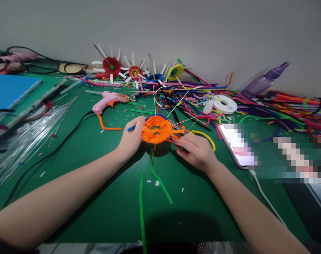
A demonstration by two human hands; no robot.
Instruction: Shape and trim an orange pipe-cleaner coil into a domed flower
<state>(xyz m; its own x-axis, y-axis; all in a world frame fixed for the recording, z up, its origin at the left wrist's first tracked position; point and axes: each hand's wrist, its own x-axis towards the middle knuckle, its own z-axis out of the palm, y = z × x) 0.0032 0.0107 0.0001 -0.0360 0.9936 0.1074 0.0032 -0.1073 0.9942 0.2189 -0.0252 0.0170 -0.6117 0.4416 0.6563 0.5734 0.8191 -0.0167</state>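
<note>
Between my hands is a round orange pipe-cleaner disc [157, 129] with small gaps at its centre and a blue edge on its far side. Thin pale spokes stick out from it. My left hand [132, 135] grips its left side, thumb on the orange face; a blue pipe cleaner end [131, 128] shows beside that thumb. At the disc's right edge, my right hand [194, 148] pinches an orange pipe cleaner [176, 137], fingertips partly hidden. Green pipe cleaners [141, 208] lie on the table nearer me. A yellow pipe cleaner [206, 137] curves behind my right hand.
A pink glue gun [110, 100] with a black cord lies behind my left hand. Flower-like pieces [111, 67] and a heap of pipe cleaners line the wall. A white spool [225, 104], a purple bottle [263, 81] and a charging phone [235, 146] are on the right.
</note>
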